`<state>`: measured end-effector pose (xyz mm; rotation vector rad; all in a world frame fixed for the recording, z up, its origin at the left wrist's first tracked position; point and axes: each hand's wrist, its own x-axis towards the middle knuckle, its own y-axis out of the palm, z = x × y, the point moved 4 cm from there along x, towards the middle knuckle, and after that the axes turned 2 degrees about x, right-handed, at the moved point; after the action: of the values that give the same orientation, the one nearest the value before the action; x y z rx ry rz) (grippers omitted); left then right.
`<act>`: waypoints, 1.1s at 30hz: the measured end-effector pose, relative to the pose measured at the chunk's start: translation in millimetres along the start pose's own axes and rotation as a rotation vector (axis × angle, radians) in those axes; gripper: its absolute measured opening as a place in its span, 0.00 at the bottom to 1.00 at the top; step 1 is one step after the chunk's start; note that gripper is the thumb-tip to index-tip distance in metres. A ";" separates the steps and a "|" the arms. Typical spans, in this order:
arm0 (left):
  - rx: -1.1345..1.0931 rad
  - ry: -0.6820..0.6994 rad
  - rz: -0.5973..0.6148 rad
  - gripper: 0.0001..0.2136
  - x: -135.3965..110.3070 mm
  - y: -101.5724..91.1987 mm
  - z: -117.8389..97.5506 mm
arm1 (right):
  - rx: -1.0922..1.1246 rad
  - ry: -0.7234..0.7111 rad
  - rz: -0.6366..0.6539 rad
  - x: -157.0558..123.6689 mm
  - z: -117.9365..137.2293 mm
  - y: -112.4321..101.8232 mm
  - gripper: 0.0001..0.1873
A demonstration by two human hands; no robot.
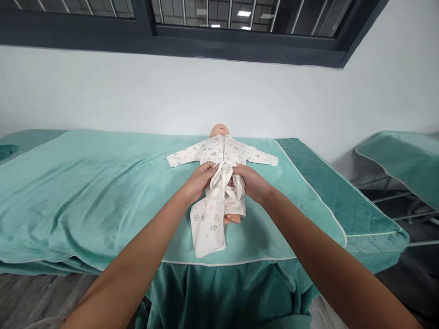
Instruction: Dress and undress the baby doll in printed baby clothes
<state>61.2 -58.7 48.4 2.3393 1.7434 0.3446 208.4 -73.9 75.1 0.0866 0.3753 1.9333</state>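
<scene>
A baby doll lies on its back with its head toward the wall. It wears a white printed long-sleeved top, both sleeves stretched out sideways. Over its lower body, a pair of white printed baby pants is gathered between my hands. One pant leg hangs down flat toward the near edge; the other part is bunched. My left hand pinches the bunched cloth from the left. From the right, my right hand grips it, fingers partly hidden in the folds. The doll's feet show below the cloth.
A light green blanket with some wrinkles covers the bed, over a darker quilted cover at the right. Behind is a white wall under a dark-framed window. Another green-covered bed stands at the right.
</scene>
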 end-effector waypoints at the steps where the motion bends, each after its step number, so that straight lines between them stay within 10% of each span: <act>1: 0.000 0.014 -0.021 0.19 -0.8 1.3 0.2 | -0.011 -0.010 0.025 -1.0 0.5 0.8 0.10; 11: 0.115 0.117 -0.334 0.16 -4.9 10.4 -2.0 | -0.492 -0.044 0.095 -5.4 -3.8 19.1 0.20; 22: -0.017 -0.025 -0.162 0.20 -4.4 0.4 5.3 | -0.106 0.014 0.042 -4.4 -9.9 3.2 0.17; 29: 0.361 -0.129 0.207 0.19 -20.9 4.8 -9.2 | -0.071 -0.056 0.041 -4.8 -11.3 1.2 0.17; 33: 0.126 -0.148 0.102 0.20 -21.0 2.3 -0.8 | -0.169 -0.092 0.020 -5.8 -11.7 2.2 0.18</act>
<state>57.3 -79.5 48.5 2.4769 1.6254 0.0767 205.9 -82.5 65.3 0.0683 0.1497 1.9649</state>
